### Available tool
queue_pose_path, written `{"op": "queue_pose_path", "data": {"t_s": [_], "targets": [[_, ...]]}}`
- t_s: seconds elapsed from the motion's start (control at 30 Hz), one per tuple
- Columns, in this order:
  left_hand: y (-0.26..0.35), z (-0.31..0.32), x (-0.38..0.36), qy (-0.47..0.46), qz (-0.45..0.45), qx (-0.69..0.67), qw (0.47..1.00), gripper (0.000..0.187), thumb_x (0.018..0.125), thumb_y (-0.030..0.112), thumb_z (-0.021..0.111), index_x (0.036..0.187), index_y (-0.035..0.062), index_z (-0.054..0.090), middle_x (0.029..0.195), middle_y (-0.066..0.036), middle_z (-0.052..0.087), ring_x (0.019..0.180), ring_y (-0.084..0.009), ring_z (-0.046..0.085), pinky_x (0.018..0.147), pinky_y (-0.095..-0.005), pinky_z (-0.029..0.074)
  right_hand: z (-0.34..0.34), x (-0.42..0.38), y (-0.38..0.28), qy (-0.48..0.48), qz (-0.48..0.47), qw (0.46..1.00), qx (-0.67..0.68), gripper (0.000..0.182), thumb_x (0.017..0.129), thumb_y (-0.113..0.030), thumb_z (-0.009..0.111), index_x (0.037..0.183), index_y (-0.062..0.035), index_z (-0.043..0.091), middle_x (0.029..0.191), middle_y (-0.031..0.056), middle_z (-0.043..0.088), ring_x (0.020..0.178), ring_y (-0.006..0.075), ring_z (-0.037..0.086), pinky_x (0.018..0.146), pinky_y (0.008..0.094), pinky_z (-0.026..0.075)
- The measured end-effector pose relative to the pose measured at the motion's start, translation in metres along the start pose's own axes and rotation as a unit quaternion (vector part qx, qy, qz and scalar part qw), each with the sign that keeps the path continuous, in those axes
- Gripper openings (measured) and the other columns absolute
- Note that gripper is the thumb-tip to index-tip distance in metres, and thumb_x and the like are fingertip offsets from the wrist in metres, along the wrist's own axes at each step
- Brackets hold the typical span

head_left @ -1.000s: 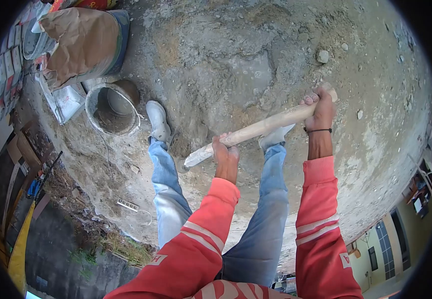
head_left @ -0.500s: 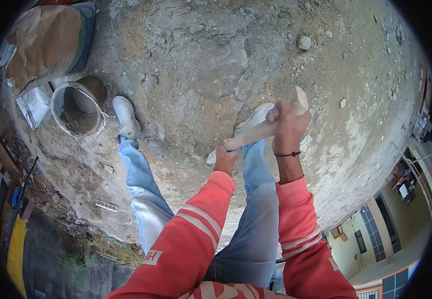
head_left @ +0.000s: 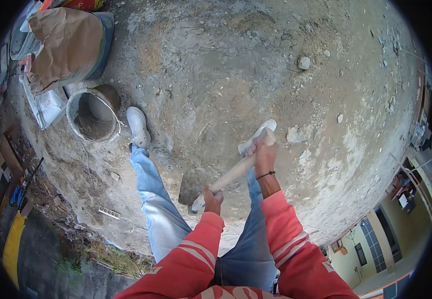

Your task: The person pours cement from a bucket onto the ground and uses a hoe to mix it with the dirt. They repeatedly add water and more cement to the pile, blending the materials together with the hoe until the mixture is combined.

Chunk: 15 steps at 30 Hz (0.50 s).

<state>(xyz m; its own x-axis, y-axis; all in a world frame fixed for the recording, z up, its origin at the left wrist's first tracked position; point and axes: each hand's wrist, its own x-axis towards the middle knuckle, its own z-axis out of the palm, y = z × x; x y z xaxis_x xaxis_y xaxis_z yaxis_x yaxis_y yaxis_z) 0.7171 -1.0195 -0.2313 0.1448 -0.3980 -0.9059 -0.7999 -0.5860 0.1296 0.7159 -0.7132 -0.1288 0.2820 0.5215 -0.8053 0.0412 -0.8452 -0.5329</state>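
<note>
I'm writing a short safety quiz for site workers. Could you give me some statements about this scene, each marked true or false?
1. The left grip and right grip are both closed on the pale handle. True.
2. The right grip is the one nearer the flat blade. False: the left grip is nearer.
3. The dark band is worn on the left wrist. False: it is on the right wrist.
4. The bucket is nearer the left shoe than the right shoe. True.
5. The power strip lies to the person's right. False: it lies to the left.
</note>
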Motion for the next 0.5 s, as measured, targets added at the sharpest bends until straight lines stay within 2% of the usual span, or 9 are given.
{"op": "queue_pose_path", "data": {"t_s": [0.07,0.13,0.17,0.23,0.3,0.37,0.4,0.47,0.5], "targets": [[0.051,-0.043,0.066,-0.009,-0.016,0.032,0.999,0.016,0.1,0.016,0.048,0.091,0.0047,0.055,0.081,-0.005,0.059,0.079,-0.0228,0.064,0.086,-0.0402,0.058,0.016,-0.021,0.056,-0.004,0.0,0.997,-0.077,0.014,0.082,-0.002,0.064,0.091,-0.0015,0.053,0.069,0.0052,0.056,0.051,0.0149,0.055,0.045,0.0313,0.045],[0.08,-0.031,0.09,-0.005,-0.033,0.036,0.999,0.015,0.099,0.016,0.049,0.091,0.0049,0.055,0.079,-0.004,0.058,0.076,-0.022,0.064,0.084,-0.0395,0.058,0.032,-0.027,0.076,-0.015,0.004,0.995,-0.094,0.014,0.082,-0.002,0.064,0.092,-0.0013,0.054,0.071,0.0052,0.057,0.052,0.0149,0.056,0.046,0.0315,0.046],[0.084,-0.02,0.1,-0.005,-0.055,0.042,0.998,0.014,0.099,0.016,0.05,0.091,0.0052,0.056,0.077,-0.004,0.058,0.073,-0.0212,0.064,0.082,-0.0387,0.059,0.04,-0.021,0.078,-0.019,-0.028,0.995,-0.091,0.016,0.082,-0.001,0.063,0.094,-0.0002,0.053,0.07,0.0059,0.057,0.052,0.0159,0.056,0.046,0.0323,0.047],[0.065,0.044,0.067,-0.054,-0.063,-0.001,0.997,0.016,0.099,0.018,0.051,0.088,0.0067,0.055,0.072,-0.004,0.056,0.068,-0.0196,0.062,0.076,-0.0375,0.059,0.04,-0.014,0.053,-0.016,-0.07,0.996,-0.05,0.014,0.083,0.0,0.063,0.093,-0.0008,0.052,0.07,0.0053,0.056,0.053,0.0156,0.056,0.047,0.0329,0.047],[0.037,0.111,0.071,-0.139,-0.168,-0.025,0.976,0.018,0.099,0.019,0.051,0.084,0.0089,0.052,0.068,-0.003,0.052,0.062,-0.0185,0.058,0.068,-0.0368,0.058,0.025,0.001,-0.009,-0.006,-0.074,0.995,0.07,0.014,0.084,-0.003,0.064,0.09,-0.0036,0.051,0.069,0.0037,0.053,0.053,0.0145,0.053,0.049,0.034,0.046],[-0.012,0.16,0.001,-0.159,-0.079,0.013,0.984,0.02,0.102,0.019,0.049,0.084,0.0084,0.046,0.072,-0.005,0.05,0.064,-0.0189,0.053,0.062,-0.038,0.052,-0.013,0.027,-0.053,0.044,-0.034,0.977,0.204,0.016,0.086,-0.007,0.064,0.09,-0.0056,0.049,0.064,0.0024,0.047,0.051,0.0147,0.048,0.052,0.0364,0.046],[-0.032,0.171,-0.021,-0.17,-0.076,0.017,0.982,0.02,0.102,0.019,0.049,0.084,0.0084,0.046,0.072,-0.005,0.05,0.064,-0.0189,0.053,0.062,-0.038,0.052,-0.036,0.041,-0.072,0.082,-0.005,0.962,0.261,0.017,0.087,-0.009,0.064,0.089,-0.0065,0.048,0.063,0.0017,0.045,0.051,0.0146,0.047,0.053,0.0375,0.046],[-0.068,0.194,-0.057,-0.172,0.031,0.097,0.98,0.014,0.098,0.013,0.051,0.085,0.008,0.048,0.07,-0.005,0.049,0.059,-0.0192,0.05,0.061,-0.0378,0.051,-0.098,0.071,-0.069,0.182,-0.008,0.937,0.299,0.016,0.086,-0.009,0.065,0.094,-0.0019,0.052,0.07,0.0049,0.055,0.056,0.0167,0.055,0.053,0.0335,0.048],[-0.081,0.199,-0.082,-0.179,0.037,0.098,0.978,0.014,0.098,0.013,0.051,0.085,0.008,0.048,0.07,-0.005,0.049,0.059,-0.0192,0.05,0.061,-0.0378,0.051,-0.135,0.091,-0.052,0.272,-0.049,0.951,0.141,0.021,0.087,-0.012,0.065,0.101,-0.0016,0.053,0.072,0.007,0.058,0.062,0.0213,0.059,0.058,0.0358,0.05]]}}
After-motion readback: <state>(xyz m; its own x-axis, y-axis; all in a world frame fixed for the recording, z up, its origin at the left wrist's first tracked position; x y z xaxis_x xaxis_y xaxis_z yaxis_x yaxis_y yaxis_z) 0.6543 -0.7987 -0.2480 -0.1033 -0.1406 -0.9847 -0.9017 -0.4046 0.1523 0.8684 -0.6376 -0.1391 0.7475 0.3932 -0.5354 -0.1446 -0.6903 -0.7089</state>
